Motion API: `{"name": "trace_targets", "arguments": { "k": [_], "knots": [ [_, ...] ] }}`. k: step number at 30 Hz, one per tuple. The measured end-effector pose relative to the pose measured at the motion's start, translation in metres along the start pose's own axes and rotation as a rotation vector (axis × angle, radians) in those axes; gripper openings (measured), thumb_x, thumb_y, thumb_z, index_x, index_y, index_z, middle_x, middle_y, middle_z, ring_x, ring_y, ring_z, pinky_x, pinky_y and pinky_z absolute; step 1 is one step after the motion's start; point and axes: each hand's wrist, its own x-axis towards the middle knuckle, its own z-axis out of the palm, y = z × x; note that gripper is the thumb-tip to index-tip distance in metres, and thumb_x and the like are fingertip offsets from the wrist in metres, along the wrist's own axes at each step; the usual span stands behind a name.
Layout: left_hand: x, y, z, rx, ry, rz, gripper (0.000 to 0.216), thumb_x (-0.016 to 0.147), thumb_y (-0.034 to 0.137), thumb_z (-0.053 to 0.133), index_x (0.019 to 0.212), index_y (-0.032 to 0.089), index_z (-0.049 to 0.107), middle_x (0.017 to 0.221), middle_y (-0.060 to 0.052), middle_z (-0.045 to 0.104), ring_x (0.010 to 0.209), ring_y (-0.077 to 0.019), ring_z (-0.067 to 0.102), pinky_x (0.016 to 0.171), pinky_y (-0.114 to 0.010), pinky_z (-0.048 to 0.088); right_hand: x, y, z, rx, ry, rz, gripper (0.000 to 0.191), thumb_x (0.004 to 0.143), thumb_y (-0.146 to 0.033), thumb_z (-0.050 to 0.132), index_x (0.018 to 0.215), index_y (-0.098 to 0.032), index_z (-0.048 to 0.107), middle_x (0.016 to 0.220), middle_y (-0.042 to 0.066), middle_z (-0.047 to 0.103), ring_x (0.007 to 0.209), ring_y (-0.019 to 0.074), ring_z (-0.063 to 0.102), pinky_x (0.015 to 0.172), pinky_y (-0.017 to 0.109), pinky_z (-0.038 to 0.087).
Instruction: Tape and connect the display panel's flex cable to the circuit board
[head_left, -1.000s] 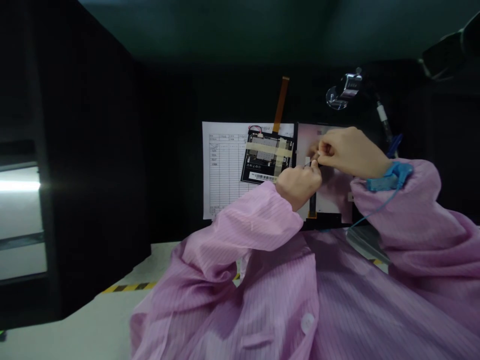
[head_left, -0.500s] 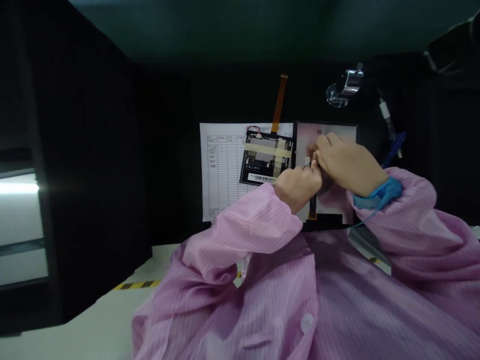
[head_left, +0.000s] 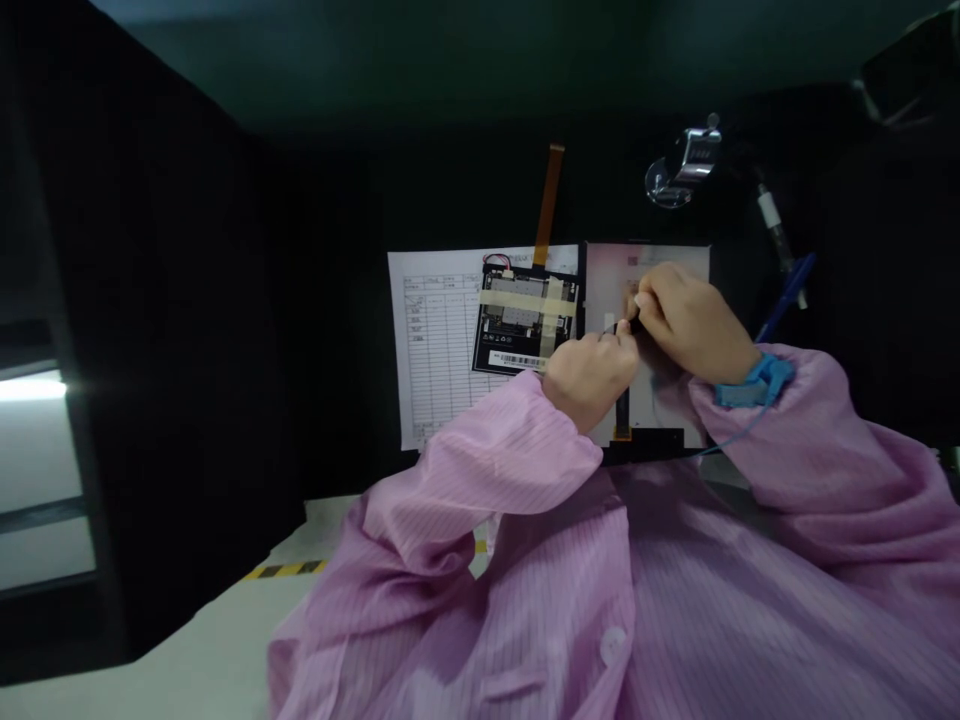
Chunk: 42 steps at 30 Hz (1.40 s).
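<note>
Both hands over pale display panel point(head_left: 671, 255) on dark bench. Left hand point(head_left: 589, 375) and right hand point(head_left: 690, 320) pinch small tab point(head_left: 616, 325) between fingertips. Tab not yet freed; circuit board point(head_left: 525, 325) beside untouched.

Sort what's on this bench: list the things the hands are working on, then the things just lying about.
In hand:
left hand
right hand
pale pinkish flat panel
thin black strip

Lying about:
black taped circuit board
white printed form sheet
orange flex ribbon
chrome tally counter
blue pen
</note>
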Motion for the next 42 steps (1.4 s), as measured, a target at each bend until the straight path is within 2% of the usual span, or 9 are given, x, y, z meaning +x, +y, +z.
{"name": "trace_targets", "arguments": {
  "k": [4, 7, 12, 19, 26, 34, 42],
  "knots": [
    [0.0, 0.0, -0.001, 0.018, 0.012, 0.015, 0.033, 0.101, 0.013, 0.045, 0.126, 0.004, 0.064, 0.078, -0.012, 0.075, 0.075, -0.022, 0.074, 0.05, -0.026, 0.045, -0.001, 0.006, -0.007, 0.063, 0.09, 0.098, 0.021, 0.097, -0.022, 0.032, 0.098, -0.02, 0.053, 0.102, 0.015, 0.063, 0.098, 0.0251, 0.059, 0.089, 0.039, 0.046],
    [0.001, 0.001, -0.001, 0.018, 0.005, 0.01, 0.031, 0.101, 0.014, 0.046, 0.124, 0.005, 0.064, 0.079, -0.012, 0.074, 0.075, -0.022, 0.074, 0.051, -0.026, 0.045, -0.002, 0.01, -0.011, 0.093, 0.114, 0.08, 0.021, 0.099, -0.026, 0.035, 0.098, -0.021, 0.055, 0.099, 0.011, 0.062, 0.097, 0.0249, 0.059, 0.088, 0.04, 0.047],
    [0.001, 0.003, 0.002, 0.031, 0.035, 0.007, 0.037, 0.1, 0.014, 0.045, 0.133, 0.008, 0.059, 0.082, -0.01, 0.074, 0.077, -0.0205, 0.073, 0.054, -0.025, 0.045, -0.004, 0.006, -0.007, 0.054, 0.074, -0.041, 0.023, 0.098, -0.034, 0.043, 0.092, -0.019, 0.059, 0.101, 0.012, 0.061, 0.102, 0.0288, 0.057, 0.093, 0.045, 0.046],
    [-0.002, 0.003, 0.005, 0.083, 0.019, 0.05, 0.045, 0.1, 0.014, 0.041, 0.143, 0.013, 0.053, 0.08, -0.009, 0.072, 0.073, -0.0197, 0.069, 0.053, -0.026, 0.044, -0.002, 0.009, -0.004, 0.099, 0.049, -0.019, 0.023, 0.097, -0.027, 0.041, 0.092, -0.019, 0.061, 0.102, 0.011, 0.062, 0.103, 0.0279, 0.057, 0.097, 0.047, 0.045],
    [0.001, 0.004, -0.004, 0.065, -0.079, 0.032, 0.048, 0.099, 0.014, 0.044, 0.147, 0.013, 0.05, 0.082, -0.01, 0.072, 0.076, -0.0203, 0.07, 0.055, -0.026, 0.045, 0.0, 0.011, -0.002, 0.141, 0.02, 0.004, 0.024, 0.097, -0.022, 0.037, 0.093, -0.019, 0.061, 0.104, 0.011, 0.062, 0.105, 0.0275, 0.057, 0.099, 0.047, 0.044],
    [0.002, 0.006, -0.005, 0.083, -0.133, 0.01, 0.049, 0.101, 0.015, 0.04, 0.149, 0.013, 0.046, 0.084, -0.01, 0.072, 0.08, -0.0212, 0.071, 0.058, -0.026, 0.048, -0.002, 0.022, 0.011, 0.21, 0.215, -0.087, 0.015, 0.095, -0.02, 0.04, 0.083, -0.021, 0.047, 0.093, 0.01, 0.059, 0.092, 0.0252, 0.056, 0.089, 0.044, 0.049],
    [0.003, 0.007, 0.0, 0.069, -0.089, 0.01, 0.05, 0.098, 0.014, 0.043, 0.148, 0.01, 0.048, 0.079, -0.01, 0.071, 0.077, -0.0213, 0.069, 0.057, -0.027, 0.047, -0.001, 0.025, 0.011, 0.269, 0.219, -0.059, 0.014, 0.095, -0.018, 0.043, 0.083, -0.022, 0.049, 0.094, 0.008, 0.058, 0.095, 0.0253, 0.057, 0.092, 0.046, 0.049]
  ]
}}
